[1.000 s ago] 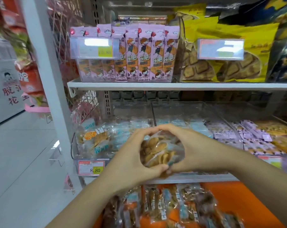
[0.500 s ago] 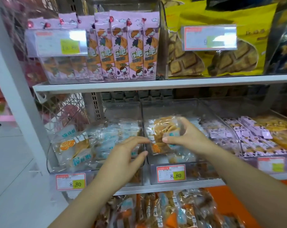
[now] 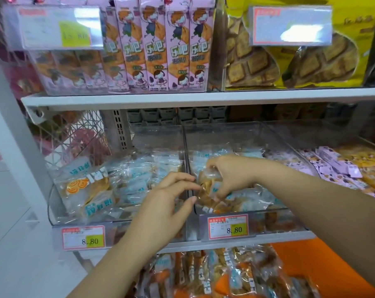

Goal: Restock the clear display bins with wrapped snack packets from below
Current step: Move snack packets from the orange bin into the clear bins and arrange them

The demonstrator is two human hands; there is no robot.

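White shop shelving fills our view, with three clear bins side by side on the middle shelf [image 3: 236, 241]. Our right grip [image 3: 231, 173] reaches into the middle bin [image 3: 225, 134] and pinches a packet [image 3: 205, 186] of golden biscuits by its clear wrapper, fingers curled over the top edge and thumb beneath. That packet sits low in the bin's front left corner, under and just left of the grip, on top of other pale blue packets. Our left grip [image 3: 167, 203] hovers in front of the wall between the left bin [image 3: 53, 203] and the middle one, fingers loosely bent and holding nothing. Its fingertips come very near the packet's left edge; we cannot tell whether they touch. Each of these two bins carries a price tag [image 3: 227, 227] reading 8.80. Below the shelf, an orange crate [image 3: 311, 261] holds more wrapped packets [image 3: 214, 274]. Above stand pink cartons [image 3: 167, 46] and yellow bags [image 3: 311, 67].
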